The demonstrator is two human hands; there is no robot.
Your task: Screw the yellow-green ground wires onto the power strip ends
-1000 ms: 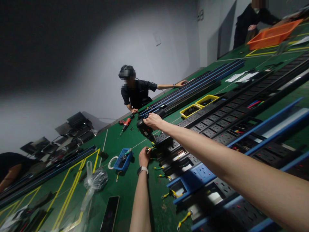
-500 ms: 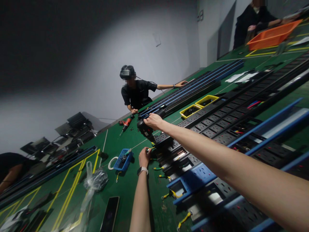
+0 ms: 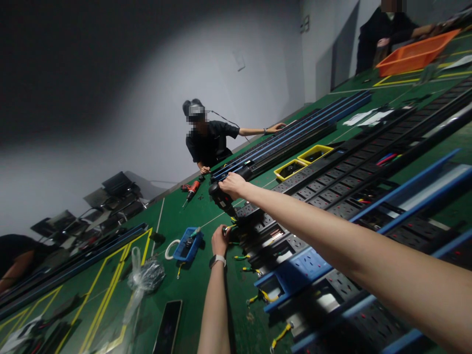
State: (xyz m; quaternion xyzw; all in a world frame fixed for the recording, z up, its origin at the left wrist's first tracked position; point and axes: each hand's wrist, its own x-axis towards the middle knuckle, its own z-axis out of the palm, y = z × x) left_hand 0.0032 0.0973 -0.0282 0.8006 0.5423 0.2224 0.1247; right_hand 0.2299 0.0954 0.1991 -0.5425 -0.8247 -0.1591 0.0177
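Observation:
My right hand (image 3: 233, 185) is closed on a black power drill (image 3: 221, 199), whose front end points down at the near end of a black socket strip (image 3: 248, 210). Just below, my left hand (image 3: 220, 238), with a watch on its wrist, has its fingers closed around a yellow-green wire (image 3: 231, 226) beside the strip's end. Where the drill's tip meets the strip is dark and too small to tell. More strips, black and blue (image 3: 304, 268), lie side by side, with yellow-green wires at their ends.
Left of my hands are a blue basket (image 3: 198, 240), a plastic bag (image 3: 149, 276) and a phone (image 3: 168, 327). Beyond lie a red drill (image 3: 193, 188) and yellow bins (image 3: 290, 169). A person (image 3: 210, 140) leans over the far edge; an orange tray (image 3: 416, 53) stands far right.

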